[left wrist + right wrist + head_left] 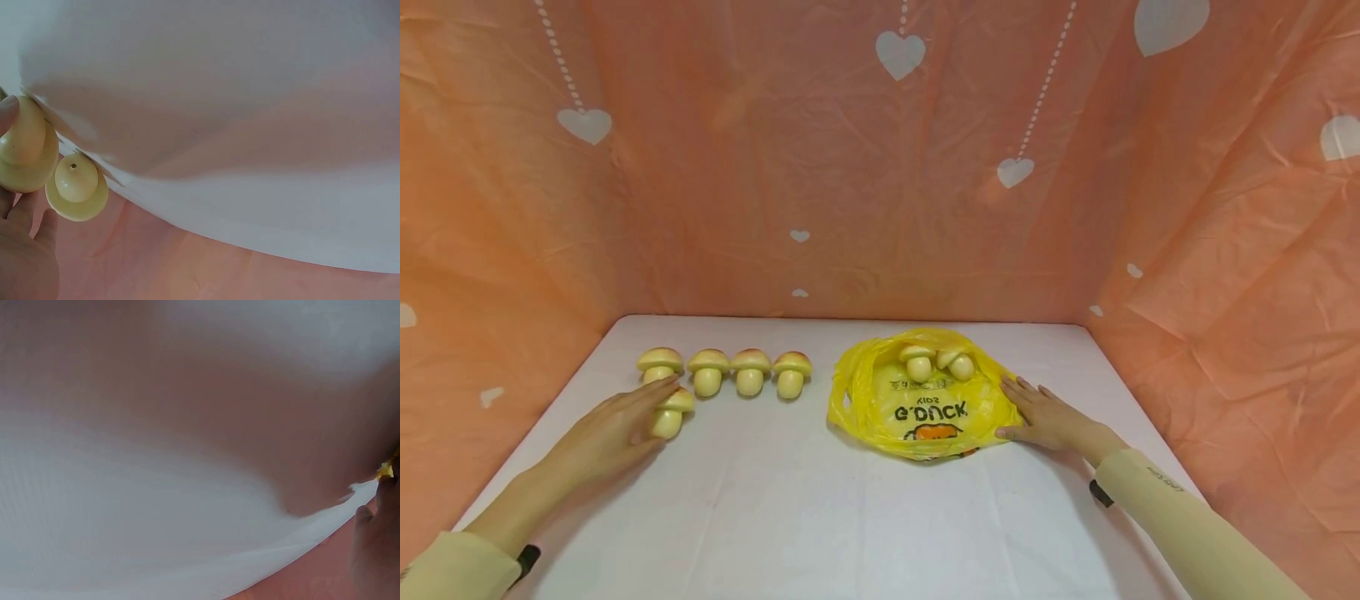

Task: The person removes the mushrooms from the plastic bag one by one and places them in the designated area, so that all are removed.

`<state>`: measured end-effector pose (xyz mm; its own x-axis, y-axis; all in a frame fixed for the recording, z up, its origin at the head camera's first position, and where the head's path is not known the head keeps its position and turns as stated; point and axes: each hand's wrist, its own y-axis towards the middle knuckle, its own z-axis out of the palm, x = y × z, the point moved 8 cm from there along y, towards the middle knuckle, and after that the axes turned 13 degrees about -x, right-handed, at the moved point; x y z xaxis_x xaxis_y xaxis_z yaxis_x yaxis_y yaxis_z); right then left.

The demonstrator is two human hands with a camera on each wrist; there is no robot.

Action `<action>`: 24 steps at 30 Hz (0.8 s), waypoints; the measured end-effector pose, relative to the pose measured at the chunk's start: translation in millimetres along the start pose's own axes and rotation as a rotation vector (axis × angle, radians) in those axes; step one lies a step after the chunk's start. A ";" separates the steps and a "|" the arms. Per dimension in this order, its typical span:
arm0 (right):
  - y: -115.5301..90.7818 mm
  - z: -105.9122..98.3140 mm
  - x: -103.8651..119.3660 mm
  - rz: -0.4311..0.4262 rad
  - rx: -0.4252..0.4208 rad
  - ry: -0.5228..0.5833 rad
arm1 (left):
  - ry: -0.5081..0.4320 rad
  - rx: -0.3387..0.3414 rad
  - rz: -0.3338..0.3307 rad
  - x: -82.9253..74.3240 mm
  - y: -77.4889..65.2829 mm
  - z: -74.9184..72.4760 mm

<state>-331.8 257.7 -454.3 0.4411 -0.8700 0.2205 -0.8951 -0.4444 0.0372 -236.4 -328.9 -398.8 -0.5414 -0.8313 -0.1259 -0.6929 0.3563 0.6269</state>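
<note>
A toy mushroom (667,417) with a pale stem and a red-tinged cap is at my left hand (610,437), on the table's left side. In the left wrist view my thumb lies on the mushroom (25,140) while the fingers reach round its far side. My right hand (1056,421) rests against the right edge of a yellow plastic bag (865,408), fingers extended over its rim. The bag lies with its mouth spread, showing printed lettering inside. Two toy mushrooms, one upright (918,364) and one tilted (957,365), are in its back part.
Several more mushrooms (749,372) form a row along the back left of the white table (760,508). The leftmost mushroom (659,364) is just beyond my left fingers. Orange cloth (850,208) with white hearts surrounds the table at the back and sides.
</note>
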 end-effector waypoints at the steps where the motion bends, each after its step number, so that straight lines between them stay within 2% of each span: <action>1: -0.1 0.0 -0.1 0.003 0.001 0.001 | 0.005 -0.001 0.000 0.3 -0.1 0.2; 18: 0.8 0.9 -2.2 0.008 0.008 -0.006 | -0.008 0.009 -0.010 -3.0 -0.4 0.6; 24: 0.2 0.7 -1.3 0.016 0.015 -0.004 | -0.020 -0.034 0.025 -6.5 -0.2 1.1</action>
<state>-332.6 258.6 -455.3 0.4269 -0.8780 0.2166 -0.9010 -0.4335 0.0186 -233.3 -323.1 -399.0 -0.5683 -0.8133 -0.1248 -0.6625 0.3623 0.6556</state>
